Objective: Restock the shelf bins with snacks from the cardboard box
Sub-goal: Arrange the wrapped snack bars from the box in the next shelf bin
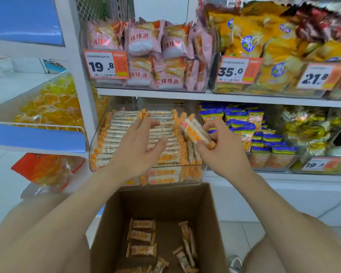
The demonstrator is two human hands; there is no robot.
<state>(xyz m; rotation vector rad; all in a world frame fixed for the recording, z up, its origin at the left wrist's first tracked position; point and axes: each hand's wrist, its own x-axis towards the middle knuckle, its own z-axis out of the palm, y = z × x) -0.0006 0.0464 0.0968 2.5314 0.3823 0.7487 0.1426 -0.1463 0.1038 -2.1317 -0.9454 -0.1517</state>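
A clear shelf bin (96, 134) on the lower shelf is packed with rows of orange-and-white snack bars. My right hand (222, 150) pinches one snack bar (195, 132) tilted above the bin's right side. My left hand (138, 148) hovers over the bin's middle, fingers spread and relaxed, holding nothing. Below, between my knees, the open cardboard box (211, 213) holds several loose snack bars (142, 236) on its bottom.
The upper shelf carries bins of pink pastry packs (146, 54) and yellow chip bags (264, 48) with price tags. Blue-and-yellow packets (260, 134) fill the bin right of the snack bars. A side rack at left holds yellow jelly cups (53, 105).
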